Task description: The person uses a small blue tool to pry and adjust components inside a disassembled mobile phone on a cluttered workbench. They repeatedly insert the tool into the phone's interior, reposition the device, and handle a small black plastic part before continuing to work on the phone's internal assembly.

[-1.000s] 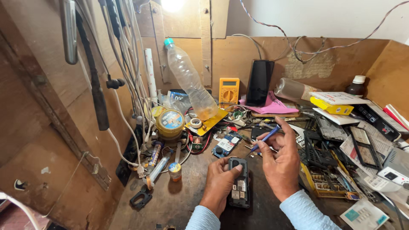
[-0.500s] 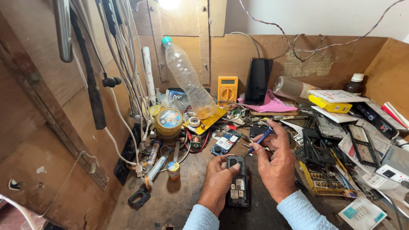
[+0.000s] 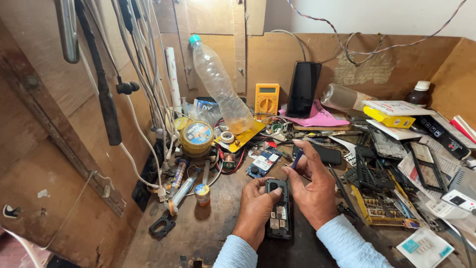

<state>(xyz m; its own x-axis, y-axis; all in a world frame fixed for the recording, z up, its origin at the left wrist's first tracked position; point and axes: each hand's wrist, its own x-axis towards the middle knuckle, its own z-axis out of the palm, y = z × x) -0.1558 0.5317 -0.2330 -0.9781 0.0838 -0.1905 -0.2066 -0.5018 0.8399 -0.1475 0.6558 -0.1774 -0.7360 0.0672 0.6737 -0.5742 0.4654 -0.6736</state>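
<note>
Gripping the opened phone (image 3: 278, 211), both hands curl inward, left hand (image 3: 255, 211) steadying, right hand (image 3: 313, 191) pinching a blue tool (image 3: 296, 160)

Opened dark phone (image 3: 278, 211), back cover off, flat on workbench

Viewpoint: my head, looking down and forward.
Facing: my cluttered wooden workbench (image 3: 208, 233) and its back wall.
Nearness: close; my forearms enter from the bottom edge.
Views: only this one.
</note>
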